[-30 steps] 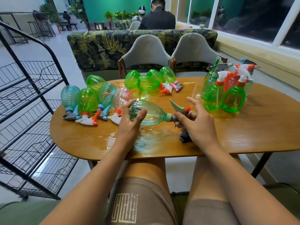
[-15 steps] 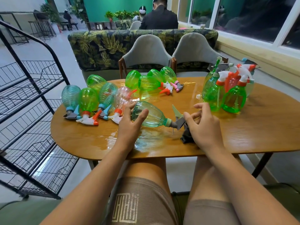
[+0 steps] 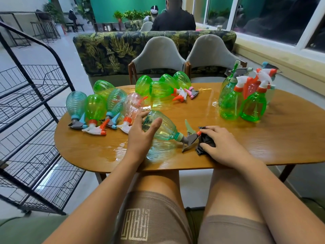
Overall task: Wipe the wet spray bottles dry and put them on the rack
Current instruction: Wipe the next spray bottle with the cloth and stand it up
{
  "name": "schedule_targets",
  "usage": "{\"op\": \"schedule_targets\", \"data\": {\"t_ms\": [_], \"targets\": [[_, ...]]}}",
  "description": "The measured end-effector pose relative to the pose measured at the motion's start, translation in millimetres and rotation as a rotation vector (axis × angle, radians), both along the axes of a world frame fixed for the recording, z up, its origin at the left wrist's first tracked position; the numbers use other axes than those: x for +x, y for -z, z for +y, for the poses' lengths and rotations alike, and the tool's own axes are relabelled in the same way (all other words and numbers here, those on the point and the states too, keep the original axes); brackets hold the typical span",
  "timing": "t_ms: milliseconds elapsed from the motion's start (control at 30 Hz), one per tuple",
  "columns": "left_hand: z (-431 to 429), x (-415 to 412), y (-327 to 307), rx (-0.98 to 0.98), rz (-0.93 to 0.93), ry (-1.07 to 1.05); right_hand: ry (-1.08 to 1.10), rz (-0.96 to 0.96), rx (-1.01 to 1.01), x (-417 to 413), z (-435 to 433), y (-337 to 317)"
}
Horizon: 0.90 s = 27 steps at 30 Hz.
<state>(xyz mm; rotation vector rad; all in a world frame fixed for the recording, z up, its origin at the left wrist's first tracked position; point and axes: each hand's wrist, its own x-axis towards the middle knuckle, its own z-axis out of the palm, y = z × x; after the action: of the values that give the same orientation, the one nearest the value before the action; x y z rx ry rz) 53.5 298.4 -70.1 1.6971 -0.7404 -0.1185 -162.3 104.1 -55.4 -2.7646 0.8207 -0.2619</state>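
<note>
1. An oval, glossy brown wooden table [image 3: 263, 138] fills the middle.
2. Just beyond the table: two grey padded chairs [image 3: 158, 55].
3. Farther beyond the table: a dark leaf-print sofa back [image 3: 114, 48], then a teal wall [image 3: 123, 6].
4. Right of the table: white-framed windows [image 3: 274, 18].
5. Left of the table: pale shiny floor [image 3: 63, 48].

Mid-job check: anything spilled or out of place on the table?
Yes: a glossy water film covers the table near its front edge, under the bottle the left hand grips. The right hand holds a dark cloth beside its nozzle.
</note>
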Motion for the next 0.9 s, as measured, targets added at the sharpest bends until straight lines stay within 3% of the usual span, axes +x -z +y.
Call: {"op": "schedule_targets", "data": {"t_ms": [100,300,433,600,900], "targets": [[1,0,0,-0.002,0.000,0.002,0.021,-0.056,0.012,-6,-6,1],[0,-1,-2,0.024,-0.025,-0.016,0.087,-0.427,-0.030,-15,-9,-4],[-2,-1,0,0.085,-0.094,-0.026,-0.080,-0.595,-0.037,0,14,-13],[-4,-5,-2,0.165,-0.153,-0.020,-0.263,-0.544,-0.008,33,38,1],[-10,-1,2,0.196,-0.170,-0.014,-0.212,-0.463,-0.048,30,38,19]]}}
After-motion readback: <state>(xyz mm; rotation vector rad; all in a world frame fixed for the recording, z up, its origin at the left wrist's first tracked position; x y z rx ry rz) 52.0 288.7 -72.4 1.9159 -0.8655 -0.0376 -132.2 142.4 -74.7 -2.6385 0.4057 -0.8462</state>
